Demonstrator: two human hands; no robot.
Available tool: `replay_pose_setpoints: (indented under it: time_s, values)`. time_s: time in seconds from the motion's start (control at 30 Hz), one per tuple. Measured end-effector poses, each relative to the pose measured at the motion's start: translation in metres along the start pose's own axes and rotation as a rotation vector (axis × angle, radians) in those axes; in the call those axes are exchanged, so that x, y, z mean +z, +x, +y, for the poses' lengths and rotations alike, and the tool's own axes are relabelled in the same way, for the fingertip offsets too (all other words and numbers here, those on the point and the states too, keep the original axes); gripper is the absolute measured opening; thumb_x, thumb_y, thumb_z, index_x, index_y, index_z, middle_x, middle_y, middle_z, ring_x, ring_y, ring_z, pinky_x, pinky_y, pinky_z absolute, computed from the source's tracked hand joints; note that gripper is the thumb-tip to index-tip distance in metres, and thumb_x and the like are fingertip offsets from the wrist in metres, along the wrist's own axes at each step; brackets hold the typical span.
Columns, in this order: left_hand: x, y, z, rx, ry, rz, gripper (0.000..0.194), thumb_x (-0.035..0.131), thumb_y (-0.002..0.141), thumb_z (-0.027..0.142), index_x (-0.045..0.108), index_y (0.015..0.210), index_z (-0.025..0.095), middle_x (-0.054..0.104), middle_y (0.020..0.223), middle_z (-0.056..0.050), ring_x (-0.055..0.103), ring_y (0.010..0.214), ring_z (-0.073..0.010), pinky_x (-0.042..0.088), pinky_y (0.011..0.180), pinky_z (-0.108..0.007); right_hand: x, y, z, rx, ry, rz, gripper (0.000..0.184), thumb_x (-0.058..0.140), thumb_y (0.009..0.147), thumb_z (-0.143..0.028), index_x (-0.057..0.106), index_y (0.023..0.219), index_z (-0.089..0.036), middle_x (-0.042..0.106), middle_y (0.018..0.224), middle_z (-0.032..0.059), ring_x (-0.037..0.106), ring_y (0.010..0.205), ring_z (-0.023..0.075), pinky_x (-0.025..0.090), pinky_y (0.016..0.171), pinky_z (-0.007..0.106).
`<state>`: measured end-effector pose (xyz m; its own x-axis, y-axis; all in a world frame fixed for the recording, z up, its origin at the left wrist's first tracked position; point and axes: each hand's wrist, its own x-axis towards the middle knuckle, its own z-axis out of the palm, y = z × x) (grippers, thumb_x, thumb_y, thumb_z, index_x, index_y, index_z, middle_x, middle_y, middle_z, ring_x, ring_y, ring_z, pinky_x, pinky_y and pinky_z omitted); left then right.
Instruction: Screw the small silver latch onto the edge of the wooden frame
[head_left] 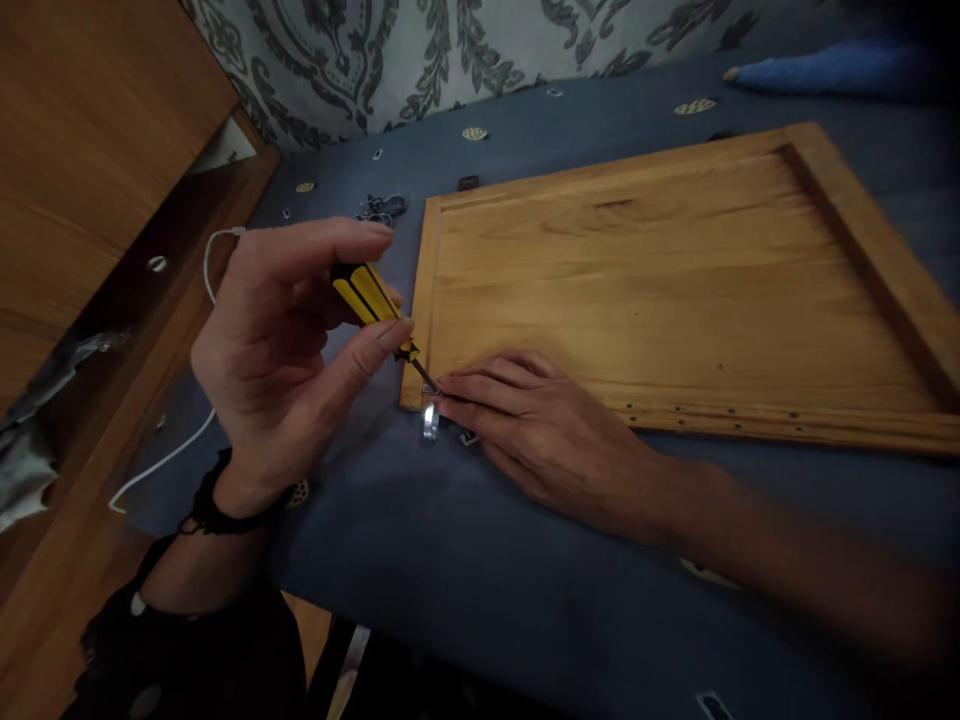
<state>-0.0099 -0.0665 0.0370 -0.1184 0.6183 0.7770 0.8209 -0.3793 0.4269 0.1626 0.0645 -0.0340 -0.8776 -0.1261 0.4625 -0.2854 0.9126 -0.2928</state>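
Observation:
My left hand (292,340) is closed around the yellow-and-black handle of a screwdriver (369,298), thumb and index finger along it. The shaft slants down to the near left corner of a framed wooden panel (637,270). At that corner a small shiny metal fitting (430,422) sticks out past the panel's edge. My right hand (547,425) lies over the near edge, its fingers together and their tips at the screwdriver's tip, beside the fitting. Anything pinched there is hidden. The spot under the screwdriver's tip is too small to make out.
The panel lies on a dark blue patterned cloth (360,560). Beyond its left end are small dark metal pieces (384,208). A white cable (169,467) runs at the left, by a wooden ledge. A blue fuzzy object (840,72) lies far right, near the patterned wall.

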Motion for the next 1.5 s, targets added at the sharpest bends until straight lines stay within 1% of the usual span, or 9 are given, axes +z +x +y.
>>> replay_pose_setpoints:
  time_s: [0.07, 0.17, 0.53, 0.77, 1.0, 1.17, 1.27, 1.37, 1.5]
  values:
    - [0.001, 0.000, 0.001, 0.027, -0.056, -0.057, 0.048, 0.075, 0.085, 0.011, 0.060, 0.127, 0.027, 0.060, 0.121, 0.005, 0.068, 0.092, -0.0113, 0.065, 0.081, -0.023, 0.000, 0.000, 0.000, -0.003, -0.001, 0.002, 0.037, 0.040, 0.100, -0.014, 0.066, 0.126, -0.011, 0.069, 0.124, 0.0112, 0.061, 0.111, 0.0251, 0.049, 0.096, 0.044]
    - [0.003, -0.001, 0.001, -0.004, -0.128, -0.046, 0.047, 0.070, 0.087, 0.004, 0.060, 0.126, 0.029, 0.058, 0.122, 0.004, 0.069, 0.097, -0.0130, 0.065, 0.083, -0.025, 0.001, 0.000, 0.000, -0.002, -0.007, -0.002, 0.037, 0.039, 0.100, -0.014, 0.065, 0.127, -0.011, 0.069, 0.125, 0.0119, 0.060, 0.111, 0.0248, 0.049, 0.095, 0.044]
    - [0.005, 0.001, 0.001, -0.033, -0.150, 0.084, 0.042, 0.071, 0.085, 0.003, 0.063, 0.121, 0.023, 0.058, 0.118, 0.002, 0.068, 0.094, -0.0110, 0.065, 0.083, -0.026, 0.000, 0.000, 0.001, -0.005, 0.012, 0.000, 0.036, 0.040, 0.099, -0.013, 0.066, 0.125, -0.010, 0.069, 0.122, 0.0122, 0.061, 0.110, 0.0250, 0.049, 0.095, 0.044]
    - [0.006, 0.000, 0.000, -0.010, -0.131, 0.035, 0.044, 0.074, 0.083, 0.006, 0.063, 0.121, 0.026, 0.059, 0.118, 0.003, 0.069, 0.092, -0.0121, 0.065, 0.075, -0.026, 0.001, 0.000, 0.001, 0.005, 0.007, -0.011, 0.037, 0.040, 0.099, -0.013, 0.066, 0.126, -0.013, 0.069, 0.123, 0.0118, 0.061, 0.111, 0.0248, 0.050, 0.095, 0.045]
    - [0.013, -0.001, 0.009, -0.129, -0.121, 0.109, 0.035, 0.080, 0.082, 0.021, 0.068, 0.113, 0.033, 0.059, 0.113, 0.002, 0.069, 0.089, -0.0149, 0.063, 0.075, -0.030, 0.001, 0.000, 0.001, 0.007, 0.008, -0.018, 0.038, 0.039, 0.100, -0.014, 0.065, 0.127, -0.012, 0.068, 0.125, 0.0120, 0.060, 0.112, 0.0252, 0.049, 0.096, 0.046]
    - [0.006, -0.001, 0.002, -0.058, -0.072, 0.026, 0.047, 0.082, 0.080, 0.023, 0.064, 0.123, 0.030, 0.055, 0.116, -0.001, 0.068, 0.092, -0.0146, 0.064, 0.075, -0.027, 0.001, 0.000, 0.001, -0.006, 0.006, 0.003, 0.037, 0.040, 0.100, -0.014, 0.065, 0.127, -0.009, 0.068, 0.125, 0.0122, 0.060, 0.111, 0.0265, 0.049, 0.096, 0.046]
    - [-0.001, -0.001, -0.007, 0.017, 0.004, 0.006, 0.062, 0.089, 0.070, 0.027, 0.062, 0.126, 0.031, 0.056, 0.116, 0.001, 0.065, 0.092, -0.0142, 0.064, 0.070, -0.025, 0.000, 0.000, 0.001, 0.000, 0.001, -0.005, 0.037, 0.039, 0.101, -0.015, 0.065, 0.127, -0.011, 0.068, 0.126, 0.0116, 0.059, 0.113, 0.0256, 0.049, 0.097, 0.046]
    - [-0.004, 0.000, -0.012, 0.084, 0.021, 0.019, 0.065, 0.093, 0.063, 0.026, 0.065, 0.122, 0.029, 0.059, 0.112, 0.002, 0.064, 0.090, -0.0138, 0.066, 0.077, -0.027, 0.000, -0.001, 0.000, 0.011, -0.002, -0.021, 0.038, 0.038, 0.101, -0.015, 0.065, 0.128, -0.013, 0.068, 0.127, 0.0110, 0.059, 0.114, 0.0256, 0.049, 0.098, 0.046]
    - [-0.002, -0.001, -0.005, -0.022, -0.023, 0.036, 0.055, 0.088, 0.069, 0.027, 0.065, 0.119, 0.025, 0.059, 0.111, 0.001, 0.070, 0.093, -0.0180, 0.067, 0.089, -0.039, 0.000, -0.001, 0.000, 0.002, -0.002, -0.008, 0.037, 0.040, 0.100, -0.014, 0.065, 0.128, -0.011, 0.068, 0.127, 0.0112, 0.060, 0.113, 0.0262, 0.049, 0.097, 0.046]
